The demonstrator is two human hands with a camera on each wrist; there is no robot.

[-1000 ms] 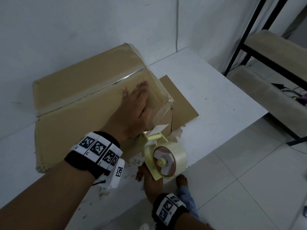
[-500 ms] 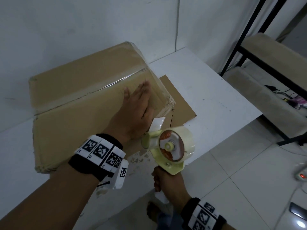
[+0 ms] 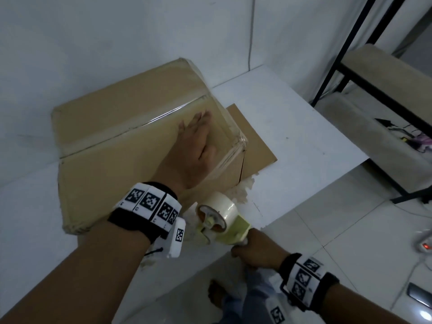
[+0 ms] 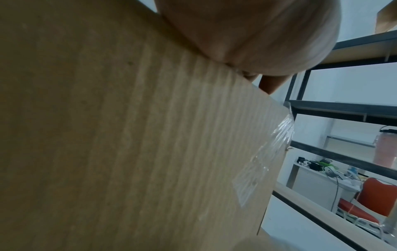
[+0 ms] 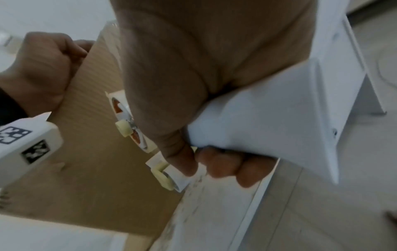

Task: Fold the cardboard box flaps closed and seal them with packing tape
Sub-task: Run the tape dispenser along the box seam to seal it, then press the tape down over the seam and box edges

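A brown cardboard box (image 3: 117,141) stands on the white table with its top flaps folded shut and clear tape along the middle seam and over the right corner. My left hand (image 3: 196,146) lies flat on the top near that corner, fingers straight; the left wrist view shows the palm (image 4: 268,34) against the box's side (image 4: 128,135). My right hand (image 3: 254,253) grips the handle of a pale yellow tape dispenser (image 3: 219,218) with a clear roll, held low against the box's front face near the table edge. In the right wrist view my fingers (image 5: 223,163) curl round the handle (image 5: 247,129).
A flat piece of cardboard (image 3: 252,141) lies on the white table (image 3: 304,136) under the box's right side. Torn paper scraps (image 3: 243,188) sit by the table's front edge. A black metal rack with beige shelves (image 3: 385,73) stands to the right. My bare foot (image 3: 217,293) is on the tiled floor.
My right hand has turned the tape dispenser and brought it down and left, against the lower front of the box. The left hand has stayed flat on the box top.
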